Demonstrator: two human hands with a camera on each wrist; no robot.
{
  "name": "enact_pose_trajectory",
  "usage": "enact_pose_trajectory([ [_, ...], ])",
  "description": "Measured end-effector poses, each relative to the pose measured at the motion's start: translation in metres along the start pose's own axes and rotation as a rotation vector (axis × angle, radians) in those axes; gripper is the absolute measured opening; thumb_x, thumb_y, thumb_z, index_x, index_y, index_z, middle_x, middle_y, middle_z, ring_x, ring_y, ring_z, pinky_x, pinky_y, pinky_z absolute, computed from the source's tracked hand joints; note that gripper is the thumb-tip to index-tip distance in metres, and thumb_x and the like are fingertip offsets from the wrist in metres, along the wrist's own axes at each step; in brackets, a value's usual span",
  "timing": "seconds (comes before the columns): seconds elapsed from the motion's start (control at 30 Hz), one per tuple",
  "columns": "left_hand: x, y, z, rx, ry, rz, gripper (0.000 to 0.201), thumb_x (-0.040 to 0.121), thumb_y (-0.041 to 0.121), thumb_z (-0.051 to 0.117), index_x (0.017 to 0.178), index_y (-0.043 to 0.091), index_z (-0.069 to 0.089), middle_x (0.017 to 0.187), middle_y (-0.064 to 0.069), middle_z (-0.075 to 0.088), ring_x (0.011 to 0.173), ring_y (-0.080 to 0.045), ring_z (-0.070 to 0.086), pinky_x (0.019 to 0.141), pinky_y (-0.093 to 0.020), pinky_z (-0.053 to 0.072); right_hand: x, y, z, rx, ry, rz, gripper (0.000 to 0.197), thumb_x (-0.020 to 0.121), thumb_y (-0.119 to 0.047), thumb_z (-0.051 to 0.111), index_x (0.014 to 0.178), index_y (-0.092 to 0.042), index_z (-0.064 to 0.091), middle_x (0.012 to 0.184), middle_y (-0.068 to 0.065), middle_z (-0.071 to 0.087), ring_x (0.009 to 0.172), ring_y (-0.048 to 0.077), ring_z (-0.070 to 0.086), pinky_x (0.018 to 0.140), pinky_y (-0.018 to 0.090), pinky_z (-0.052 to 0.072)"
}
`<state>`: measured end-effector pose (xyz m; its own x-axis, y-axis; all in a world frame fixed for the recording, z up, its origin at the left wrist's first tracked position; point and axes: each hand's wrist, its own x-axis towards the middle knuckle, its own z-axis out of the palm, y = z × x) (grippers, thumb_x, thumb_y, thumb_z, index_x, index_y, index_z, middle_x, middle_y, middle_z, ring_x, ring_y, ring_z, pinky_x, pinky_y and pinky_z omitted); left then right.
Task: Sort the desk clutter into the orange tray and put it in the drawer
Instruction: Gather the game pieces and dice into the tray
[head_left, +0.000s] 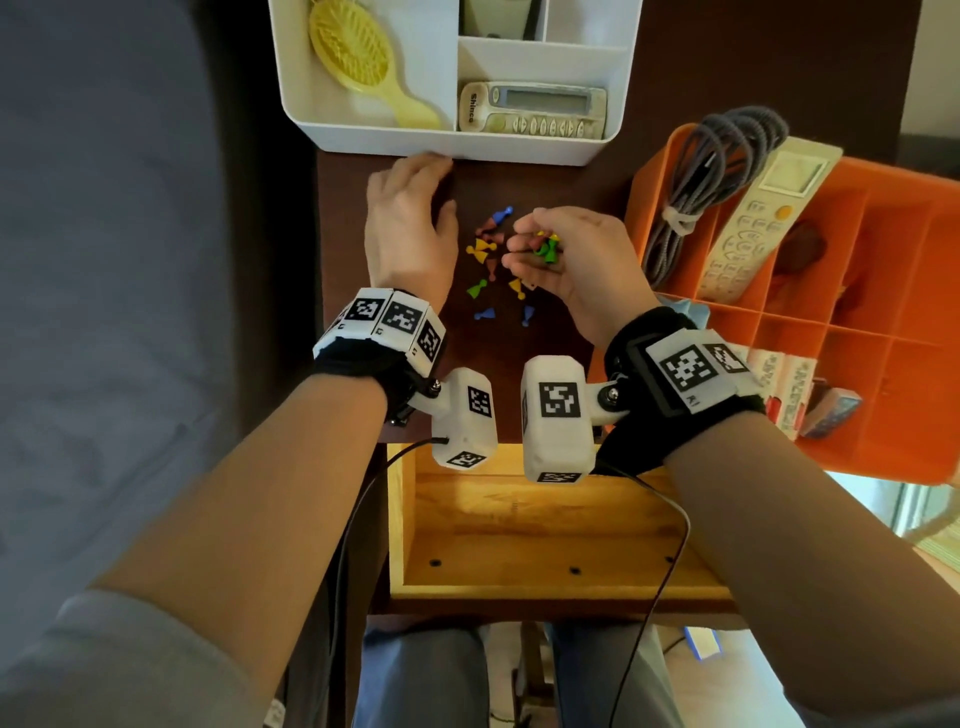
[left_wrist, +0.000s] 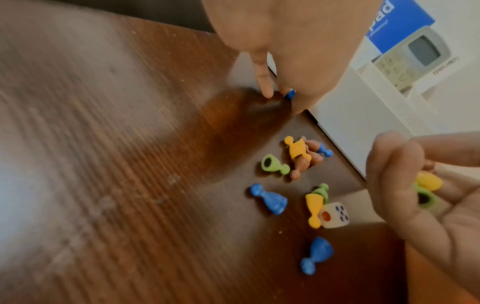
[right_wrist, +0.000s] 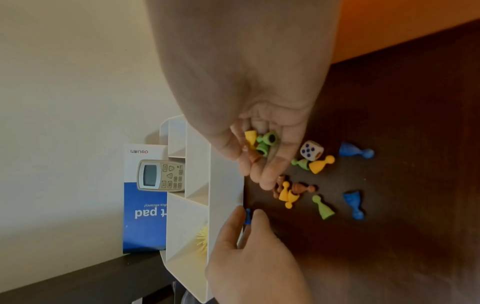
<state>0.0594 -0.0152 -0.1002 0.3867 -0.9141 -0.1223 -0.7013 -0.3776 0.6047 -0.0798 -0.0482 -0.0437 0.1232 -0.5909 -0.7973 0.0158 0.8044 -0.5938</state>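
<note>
Small coloured game pawns and a white die lie scattered on the dark wooden desk between my hands. My right hand is cupped palm-up above them, fingers curled round green, yellow and brown pawns. By the front wall of the white organizer, my left hand pinches a single blue pawn between thumb and fingertip. The orange tray stands to the right, partly over the desk's edge. It holds a coiled grey cable and a white remote. The wooden drawer is open below my wrists.
The white organizer at the back holds a yellow hairbrush and a beige remote. Small boxes lie in the tray's near compartments. A blue-and-white box stands behind the organizer. Cables trail from my wrists over the drawer.
</note>
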Motion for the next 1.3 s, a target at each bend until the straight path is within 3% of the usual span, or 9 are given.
enact_pose_trajectory([
  [0.17,0.005,-0.004,0.002,-0.063,0.028,-0.077,0.028,0.082,0.008,0.059,0.109,0.012,0.066,0.111,-0.010,0.061,0.100,-0.027,0.058,0.083,-0.041,0.052,0.001,-0.003,-0.004,-0.018,-0.003,0.002,0.025,0.096,-0.008,0.047,0.076,-0.004,0.060,0.071,0.010,0.059,0.061,0.017,0.063,0.062,0.020,0.056],
  [0.3,0.003,0.000,-0.001,-0.139,0.044,-0.116,0.021,0.080,0.010,0.063,0.100,0.010,0.069,0.102,-0.008,0.065,0.077,-0.010,0.059,0.077,-0.025,0.052,0.002,-0.004,-0.002,-0.032,-0.002,0.010,0.025,0.096,-0.009,0.047,0.076,-0.004,0.061,0.071,0.010,0.060,0.059,0.016,0.063,0.062,0.020,0.056],
  [0.47,-0.005,0.008,-0.007,-0.422,0.001,-0.173,0.014,0.077,0.009,0.067,0.091,0.010,0.069,0.086,0.001,0.068,0.066,0.002,0.060,0.067,-0.009,0.049,0.004,-0.003,-0.002,-0.032,0.001,0.031,0.025,0.096,-0.009,0.048,0.077,-0.002,0.062,0.074,0.012,0.061,0.064,0.019,0.065,0.063,0.020,0.057],
  [0.63,-0.019,0.022,-0.016,-0.641,-0.035,-0.131,0.010,0.075,0.012,0.070,0.085,0.015,0.070,0.078,0.004,0.068,0.071,-0.005,0.065,0.073,-0.022,0.054,0.002,-0.004,-0.002,0.013,-0.066,0.077,0.022,0.096,-0.013,0.048,0.088,0.002,0.062,0.082,0.015,0.065,0.072,0.022,0.068,0.070,0.024,0.058],
  [0.73,-0.025,0.028,-0.016,-0.601,-0.128,-0.046,0.013,0.073,0.015,0.072,0.086,0.014,0.072,0.081,0.000,0.068,0.077,-0.013,0.067,0.078,-0.037,0.056,0.002,-0.004,-0.001,0.082,-0.126,0.104,0.029,0.097,-0.019,0.047,0.108,0.005,0.059,0.102,0.019,0.065,0.080,0.019,0.068,0.071,0.028,0.060],
  [0.8,-0.026,0.030,-0.016,-0.563,-0.137,0.012,0.014,0.072,0.018,0.075,0.085,0.014,0.073,0.081,0.004,0.067,0.079,-0.011,0.064,0.078,-0.037,0.055,0.002,-0.003,-0.001,0.102,-0.138,0.111,0.032,0.098,-0.020,0.046,0.117,0.005,0.055,0.107,0.019,0.063,0.086,0.019,0.066,0.069,0.026,0.059],
  [1.03,-0.019,0.023,-0.011,-0.494,0.023,-0.047,0.017,0.085,0.013,0.061,0.100,0.012,0.069,0.098,0.002,0.066,0.082,0.001,0.061,0.076,-0.015,0.050,-0.001,-0.009,-0.003,0.065,-0.050,0.031,0.021,0.096,-0.009,0.046,0.084,-0.002,0.061,0.075,0.010,0.063,0.065,0.016,0.064,0.060,0.018,0.054],
  [1.17,-0.018,0.016,0.001,-0.242,-0.145,-0.061,0.039,0.074,0.021,0.073,0.112,0.015,0.065,0.114,-0.007,0.060,0.099,-0.019,0.057,0.084,-0.027,0.047,-0.008,-0.013,-0.006,0.029,-0.069,-0.001,0.020,0.095,-0.006,0.046,0.081,-0.002,0.061,0.073,0.010,0.063,0.059,0.015,0.063,0.055,0.017,0.052],
  [1.3,-0.014,0.019,0.008,-0.120,-0.152,-0.037,0.039,0.073,0.021,0.073,0.111,0.015,0.066,0.111,-0.011,0.058,0.103,-0.028,0.053,0.083,-0.023,0.038,-0.013,-0.014,-0.013,-0.043,-0.135,-0.068,0.022,0.095,-0.004,0.045,0.079,-0.003,0.061,0.073,0.010,0.063,0.058,0.014,0.064,0.056,0.017,0.052],
])
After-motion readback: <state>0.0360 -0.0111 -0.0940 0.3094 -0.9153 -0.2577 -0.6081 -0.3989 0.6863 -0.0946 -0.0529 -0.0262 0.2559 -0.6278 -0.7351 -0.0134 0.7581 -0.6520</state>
